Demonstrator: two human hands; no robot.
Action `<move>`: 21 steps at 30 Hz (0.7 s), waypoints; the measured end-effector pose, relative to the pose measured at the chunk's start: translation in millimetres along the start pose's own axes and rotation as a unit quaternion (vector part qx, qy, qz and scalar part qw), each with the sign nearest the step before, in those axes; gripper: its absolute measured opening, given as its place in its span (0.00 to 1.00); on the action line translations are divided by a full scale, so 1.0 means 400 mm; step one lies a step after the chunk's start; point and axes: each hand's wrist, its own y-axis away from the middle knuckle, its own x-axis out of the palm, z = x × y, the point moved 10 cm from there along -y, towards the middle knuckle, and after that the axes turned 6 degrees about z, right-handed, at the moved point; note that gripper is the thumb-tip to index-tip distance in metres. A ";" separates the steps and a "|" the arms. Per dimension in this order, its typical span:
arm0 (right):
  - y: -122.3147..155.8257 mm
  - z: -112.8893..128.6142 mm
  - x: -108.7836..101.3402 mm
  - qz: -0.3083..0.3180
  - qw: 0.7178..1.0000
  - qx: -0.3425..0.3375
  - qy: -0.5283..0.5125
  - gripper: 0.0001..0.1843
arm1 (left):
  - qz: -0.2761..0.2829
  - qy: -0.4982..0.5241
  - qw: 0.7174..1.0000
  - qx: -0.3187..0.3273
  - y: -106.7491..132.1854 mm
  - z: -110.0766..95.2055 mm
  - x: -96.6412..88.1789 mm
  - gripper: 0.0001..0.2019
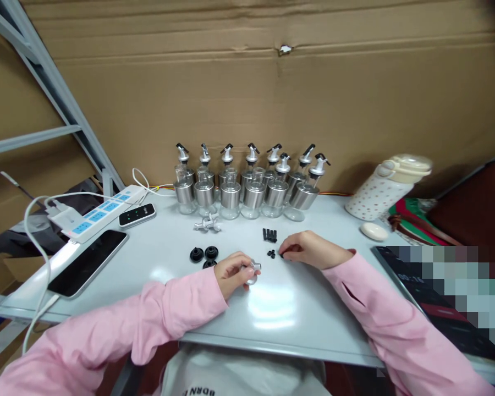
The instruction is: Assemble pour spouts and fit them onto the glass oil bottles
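My left hand [231,272] rests on the white table [280,308], fingers closed round a small silver pourer spout [252,270]. My right hand [309,248] lies to its right, fingertips pinched on a tiny black part [281,254] beside a few loose black bits [271,253]. A little cluster of black plugs [269,235] stands just behind them. Three black round gaskets [204,254] lie left of my left hand. Another silver spout [207,223] lies further back. Several glass oil bottles with steel bands and spouts [247,190] stand in a row at the rear.
A white power strip [101,212], a small black device [137,214] and a black phone [87,262] with white cables lie at the left. A spotted flask [385,190] and a white oval object [373,231] sit at the right. Cardboard [272,82] walls the back.
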 end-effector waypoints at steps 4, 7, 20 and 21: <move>0.003 0.018 -0.006 -0.026 1.000 -0.013 0.004 0.10 | 0.025 -0.010 1.000 0.010 0.014 -0.002 0.012 0.22; 0.008 0.027 -0.013 -0.044 0.999 -0.015 -0.028 0.09 | 0.026 -0.018 0.999 0.011 0.028 -0.018 0.014 0.20; 0.054 0.074 -0.056 -0.126 0.991 -0.045 0.028 0.01 | -0.003 0.033 0.999 -0.032 0.026 0.011 -0.001 0.22; 0.062 0.085 -0.067 -0.145 0.987 -0.051 0.040 0.01 | -0.006 0.031 0.999 -0.033 0.027 0.011 -0.004 0.22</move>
